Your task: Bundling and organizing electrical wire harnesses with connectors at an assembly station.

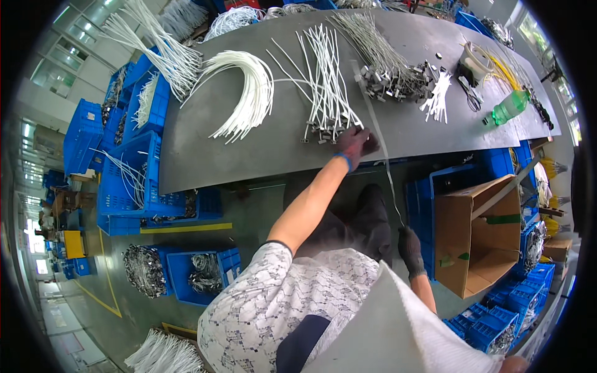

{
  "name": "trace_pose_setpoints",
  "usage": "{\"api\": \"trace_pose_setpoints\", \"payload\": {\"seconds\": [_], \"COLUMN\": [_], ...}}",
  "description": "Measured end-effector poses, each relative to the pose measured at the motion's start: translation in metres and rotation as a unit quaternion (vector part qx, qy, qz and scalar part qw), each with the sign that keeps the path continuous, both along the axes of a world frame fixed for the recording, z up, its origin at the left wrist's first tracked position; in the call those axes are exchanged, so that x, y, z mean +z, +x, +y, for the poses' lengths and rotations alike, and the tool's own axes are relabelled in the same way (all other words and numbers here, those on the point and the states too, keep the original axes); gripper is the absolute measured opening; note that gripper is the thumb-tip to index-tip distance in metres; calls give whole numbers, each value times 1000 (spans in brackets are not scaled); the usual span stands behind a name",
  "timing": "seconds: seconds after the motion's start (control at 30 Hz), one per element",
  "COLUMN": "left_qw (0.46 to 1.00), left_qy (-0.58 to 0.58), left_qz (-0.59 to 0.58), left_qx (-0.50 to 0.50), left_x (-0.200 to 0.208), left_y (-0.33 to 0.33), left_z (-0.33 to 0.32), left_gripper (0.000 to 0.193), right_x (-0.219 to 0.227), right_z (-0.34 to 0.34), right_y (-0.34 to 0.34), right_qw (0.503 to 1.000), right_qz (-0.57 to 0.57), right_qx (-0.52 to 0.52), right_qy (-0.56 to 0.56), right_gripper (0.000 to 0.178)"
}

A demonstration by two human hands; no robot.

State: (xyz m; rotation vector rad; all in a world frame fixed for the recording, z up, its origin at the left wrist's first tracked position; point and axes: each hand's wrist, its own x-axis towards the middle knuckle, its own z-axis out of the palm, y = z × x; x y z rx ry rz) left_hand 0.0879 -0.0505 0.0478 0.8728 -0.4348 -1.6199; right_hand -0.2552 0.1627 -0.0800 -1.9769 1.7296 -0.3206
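Note:
My left hand (357, 148), in a dark reddish glove, is at the table's front edge with its fingers curled. It touches the connector ends of a bundle of white cables (326, 81); what its fingers hold is hidden. Down to the right, beside my leg, my right hand (411, 250) in a dark grey glove is closed round the lower end of a thin pale strip (390, 177). That strip runs up over the table edge and along the tabletop, between the white bundle and a pile of grey cables with dark metal connectors (398, 81).
The grey table (205, 158) also carries a curved white cable bundle (258, 81), a short white bundle (438, 96), a green bottle (511, 107) and a tape roll (477, 61). Blue crates (127, 211) stand left; a cardboard box (454, 248) is close on my right.

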Motion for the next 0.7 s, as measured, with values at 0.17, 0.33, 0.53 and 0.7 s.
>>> {"api": "trace_pose_setpoints", "payload": {"seconds": [0.17,0.33,0.53,0.7], "left_qw": [979,910,943,874], "left_qy": [-51,-155,-76,-103], "left_qz": [-51,-195,-290,-406], "left_qx": [189,332,141,-246], "left_x": [53,61,39,10], "left_y": [-36,-17,-28,-31], "left_z": [-38,-76,-48,12], "left_gripper": [11,14,15,18], "right_x": [22,-10,-15,-28], "right_z": [-5,42,56,84], "right_y": [-2,-40,-37,-63], "right_qw": [994,986,987,986], "right_qz": [75,102,64,67], "right_qx": [-12,-39,-52,-48], "right_qy": [82,126,137,142], "right_gripper": [22,22,23,24]}}
